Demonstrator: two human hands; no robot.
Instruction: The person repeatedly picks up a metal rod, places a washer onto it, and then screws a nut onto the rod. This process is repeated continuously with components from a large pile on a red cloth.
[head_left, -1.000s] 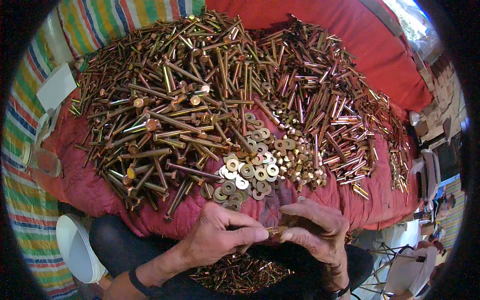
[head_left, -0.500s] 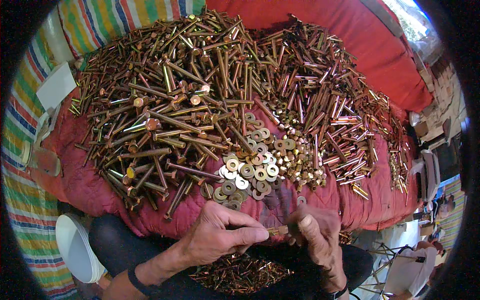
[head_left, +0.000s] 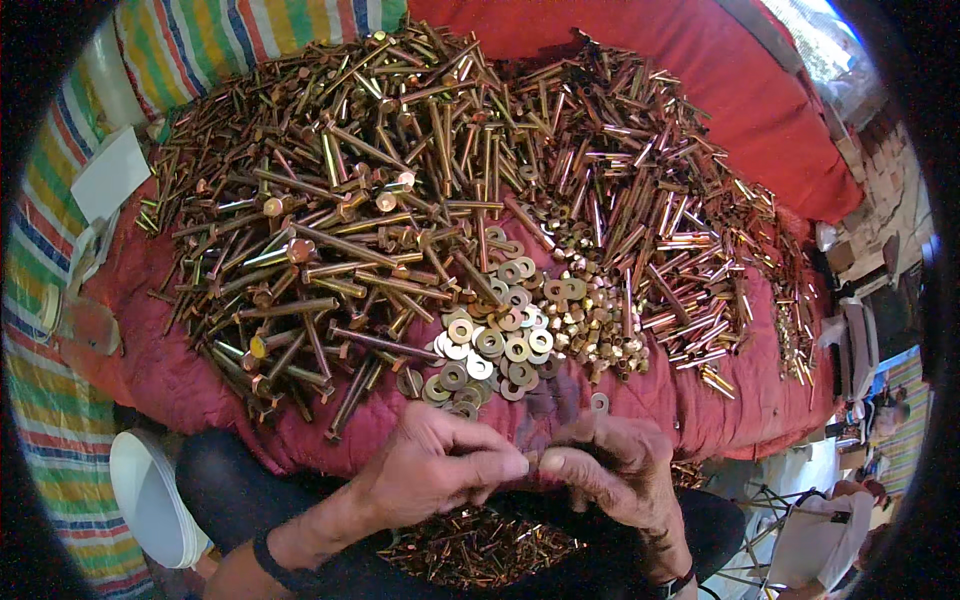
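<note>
Over my lap, my left hand [head_left: 440, 465] is closed in a pinch. A sliver of a small brass-coloured metal piece shows at its fingertips; the rest is hidden. My right hand [head_left: 615, 470] meets it from the right, thumb and fingers bent together at the same spot; what they grip is covered. Just beyond the hands lies a pile of flat washers [head_left: 490, 342]. Beside it to the right is a heap of small nuts [head_left: 600, 335]. One loose washer [head_left: 599, 402] sits on the red padded cloth [head_left: 700, 420] near my right fingers.
A big heap of hex bolts [head_left: 330, 230] covers the left and middle. Metal sleeves [head_left: 690, 240] are piled on the right. More metal pieces [head_left: 480, 548] lie below my hands. White stacked tubs [head_left: 155, 500] stand at lower left; another person [head_left: 825, 535] is at lower right.
My right hand has come closer to the left fingertips, its thumb now pointing left. The brass-coloured piece between the hands, which showed more before, is nearly covered.
</note>
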